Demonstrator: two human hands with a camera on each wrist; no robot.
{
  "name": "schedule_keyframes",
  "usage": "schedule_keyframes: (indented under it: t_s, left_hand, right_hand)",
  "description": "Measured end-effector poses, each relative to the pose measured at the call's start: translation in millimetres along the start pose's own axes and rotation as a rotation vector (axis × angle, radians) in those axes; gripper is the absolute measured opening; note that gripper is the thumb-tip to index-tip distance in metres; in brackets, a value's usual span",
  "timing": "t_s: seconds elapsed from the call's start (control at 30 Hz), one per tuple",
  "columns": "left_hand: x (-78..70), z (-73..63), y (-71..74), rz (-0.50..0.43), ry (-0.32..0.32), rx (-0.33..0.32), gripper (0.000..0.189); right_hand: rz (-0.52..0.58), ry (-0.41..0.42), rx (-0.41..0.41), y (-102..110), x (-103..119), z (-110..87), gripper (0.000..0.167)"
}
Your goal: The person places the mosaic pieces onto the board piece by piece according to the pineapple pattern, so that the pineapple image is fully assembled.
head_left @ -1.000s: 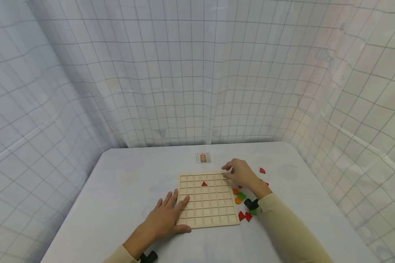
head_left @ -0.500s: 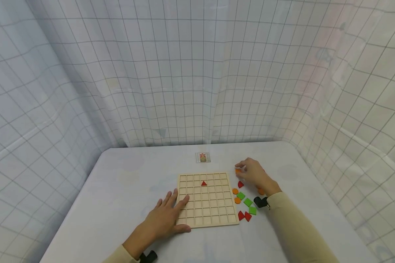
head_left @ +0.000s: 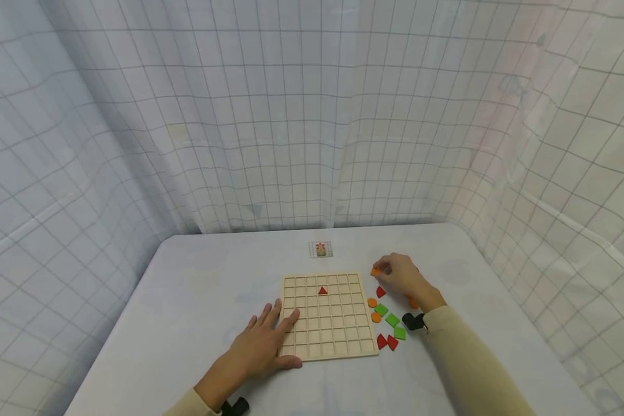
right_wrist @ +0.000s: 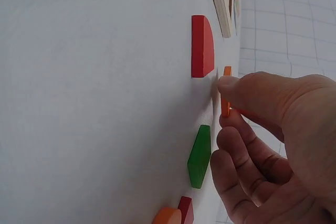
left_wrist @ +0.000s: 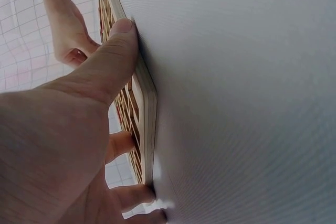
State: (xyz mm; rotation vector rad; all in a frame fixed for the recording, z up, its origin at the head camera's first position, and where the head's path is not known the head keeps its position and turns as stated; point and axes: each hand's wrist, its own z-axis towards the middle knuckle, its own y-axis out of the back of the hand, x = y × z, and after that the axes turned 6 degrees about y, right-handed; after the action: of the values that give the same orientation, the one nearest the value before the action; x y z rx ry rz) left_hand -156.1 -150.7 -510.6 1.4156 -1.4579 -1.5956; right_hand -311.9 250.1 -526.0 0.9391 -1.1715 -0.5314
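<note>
My right hand (head_left: 401, 276) pinches a flat orange tile (right_wrist: 226, 107) between thumb and fingers, just beyond the upper right corner of a wooden grid board (head_left: 333, 333). In the right wrist view the tile stands edge-on, partly covered by the thumb. A single red triangle (head_left: 323, 291) lies in a cell near the board's far side. My left hand (head_left: 260, 349) rests with spread, straight fingers at the board's left side, the thumb (left_wrist: 122, 38) along its near edge.
Right of the board lie green squares (head_left: 392, 320), orange discs (head_left: 376, 317) and red fan-shaped pieces (head_left: 382, 341). A green piece (right_wrist: 199, 157) sits below the right hand's fingers in its wrist view. Behind the board is a small picture card (head_left: 320, 249). Checked curtains (head_left: 312, 115) surround the white table.
The right hand has moved right, from the board's far right corner to the loose pieces, and now pinches the orange tile. My left hand and the board stay put.
</note>
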Motion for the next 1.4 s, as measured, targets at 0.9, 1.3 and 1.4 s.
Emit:
schedule_keyframes:
  t_s: [0.9,1.3,1.4]
  left_hand:
    - [-1.3,-1.4,0.2,0.007,0.004,0.0,0.111]
    - [-0.6,1.3,-0.6,0.015,0.008,-0.003,0.112]
    - [-0.9,2.1,-1.1,0.014,0.011,0.001,0.112]
  right_hand:
    - [-0.013,0.202,-0.029,-12.4,59.0,-5.7,0.021]
    - [-0.004,0.251,0.015,-25.3,74.2,-5.2,0.023]
    - [0.006,0.268,0.026,-28.4,77.9,-5.8,0.024]
